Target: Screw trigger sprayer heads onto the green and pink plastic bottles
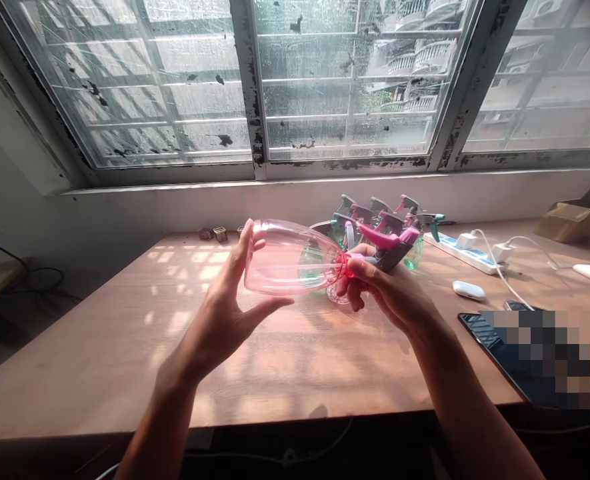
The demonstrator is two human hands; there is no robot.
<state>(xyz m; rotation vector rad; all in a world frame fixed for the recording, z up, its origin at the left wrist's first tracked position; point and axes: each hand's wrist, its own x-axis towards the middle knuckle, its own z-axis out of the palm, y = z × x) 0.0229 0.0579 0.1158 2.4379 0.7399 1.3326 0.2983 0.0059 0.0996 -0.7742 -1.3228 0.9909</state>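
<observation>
A clear pink spray bottle [295, 260] with a pink and grey trigger head lies sideways in the air above the table, its base to the left. My right hand [387, 283] is closed round the pink collar at the neck, just under the trigger head. My left hand [225, 293] cups the base, fingers curled round the far side and the thumb stretched out below the bottle. Behind, several green and pink spray bottles [412, 253] stand in a group, partly hidden by the held bottle and my right hand.
The wooden table [275, 373] stands against a windowed wall. To the right are a white power strip [467, 253] with plugs and cables, a white earbud case [469, 291], a dark tablet [495, 353] and a cardboard box [567, 220]. Small brown blocks [219, 234] sit at the back left.
</observation>
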